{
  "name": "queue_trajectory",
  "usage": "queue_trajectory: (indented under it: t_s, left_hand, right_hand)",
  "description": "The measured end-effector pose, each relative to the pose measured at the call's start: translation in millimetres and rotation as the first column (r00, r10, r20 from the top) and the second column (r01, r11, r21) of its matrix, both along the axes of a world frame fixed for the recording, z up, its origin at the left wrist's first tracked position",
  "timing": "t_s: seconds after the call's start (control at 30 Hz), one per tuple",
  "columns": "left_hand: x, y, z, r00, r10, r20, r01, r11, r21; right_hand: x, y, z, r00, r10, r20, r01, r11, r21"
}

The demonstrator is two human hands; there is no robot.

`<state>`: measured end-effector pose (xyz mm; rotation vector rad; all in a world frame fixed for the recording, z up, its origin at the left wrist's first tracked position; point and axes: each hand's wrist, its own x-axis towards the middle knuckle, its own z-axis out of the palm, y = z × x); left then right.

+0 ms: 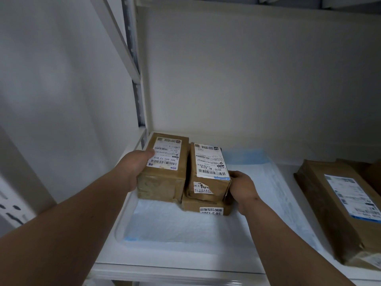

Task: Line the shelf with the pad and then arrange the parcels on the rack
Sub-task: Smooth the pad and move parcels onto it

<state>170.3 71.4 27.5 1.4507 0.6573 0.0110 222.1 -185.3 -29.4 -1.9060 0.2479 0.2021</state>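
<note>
a person's two bare arms reached forward into a white shelf lined with a white pad edged in pale blue. three brown cardboard parcels sat together at the back left of the pad. the left parcel stood tallest, its white shipping label facing up. the left hand gripped this parcel from its left side, thumb curled over the top edge and touching the label, the other fingers hidden behind the box. pressed against its right side was the middle parcel, also label up, resting on top of a flatter bottom parcel whose small label faced the front. the right hand held the right side of this stacked pair, fingers curled around the near right corner of the middle parcel; the fingertips were hidden behind the box, so whether they also touched the bottom parcel could not be told. both forearms stretched out nearly straight, the left coming in from the lower left, the right from the lower right, with the parcels held between the two hands. well apart to the right, a larger brown parcel lay flat off the pad, label up, another brown box partly visible behind it
</note>
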Motion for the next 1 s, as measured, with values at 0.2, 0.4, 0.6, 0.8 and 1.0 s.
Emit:
queue_trajectory:
  t_s: [0.2,0.4,0.6,0.8,1.0]
  left_hand:
    - [-3.6,-1.7,-3.5,1.000,-0.021,-0.022,0.022,0.999,0.030]
    - [-7.7,-3.0,-2.2,0.995,-0.029,-0.094,0.029,1.000,-0.007]
    - [-3.9,-9.6,2.6,0.999,0.014,-0.031,-0.010,0.990,0.140]
    - [-0.7,-12.6,7.7,1.000,-0.007,-0.020,0.019,0.711,0.703]
    - [-2.3,-47.0,20.9,0.942,-0.304,-0.144,0.266,0.411,0.872]
  right_hand:
    - [-5.6,-2.2,-1.1,0.996,-0.084,-0.025,0.087,0.980,0.176]
    - [-8.3,-9.7,0.8,0.994,-0.041,-0.096,0.067,0.958,0.279]
    - [-13.2,-12.8,15.5,1.000,-0.007,-0.024,0.014,0.954,0.298]
    - [-22.5,-3.1,55.3,0.956,-0.121,0.266,0.067,0.977,0.204]
    - [-28.4,17.5,60.7,0.975,0.135,0.178,-0.124,0.990,-0.073]
